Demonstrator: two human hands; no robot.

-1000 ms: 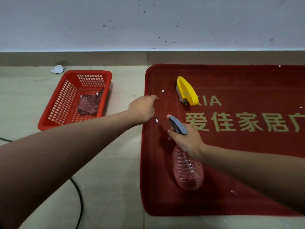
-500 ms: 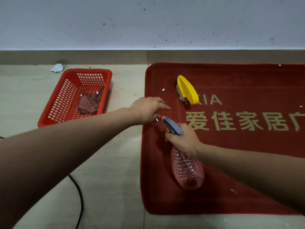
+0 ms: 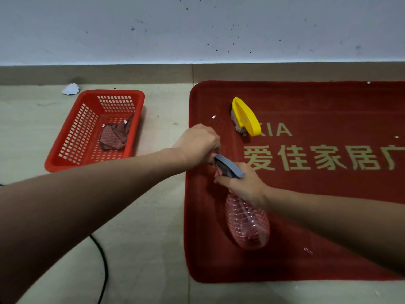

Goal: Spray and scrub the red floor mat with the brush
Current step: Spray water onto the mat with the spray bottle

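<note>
The red floor mat (image 3: 328, 205) with gold lettering lies on the tiled floor against the wall. A yellow scrub brush (image 3: 246, 117) rests on its side near the mat's far left corner, untouched. My right hand (image 3: 241, 185) grips the neck of a clear spray bottle (image 3: 247, 222), held tilted just above the mat with its grey spray head (image 3: 229, 166) pointing left. My left hand (image 3: 197, 145) reaches across, its fingers bunched on the tip of that spray head. The fingertips themselves are hidden.
A red plastic basket (image 3: 65, 137) holding a crumpled dark red cloth (image 3: 114, 137) sits on the floor left of the mat. A black cable (image 3: 103, 270) runs under my left arm. White scraps (image 3: 214, 116) dot the mat; crumpled paper (image 3: 70, 88) lies by the skirting.
My left hand has moved right and nearer, from the mat's left edge to the spray head, and its fingers have closed there. The bottle has shifted slightly left.
</note>
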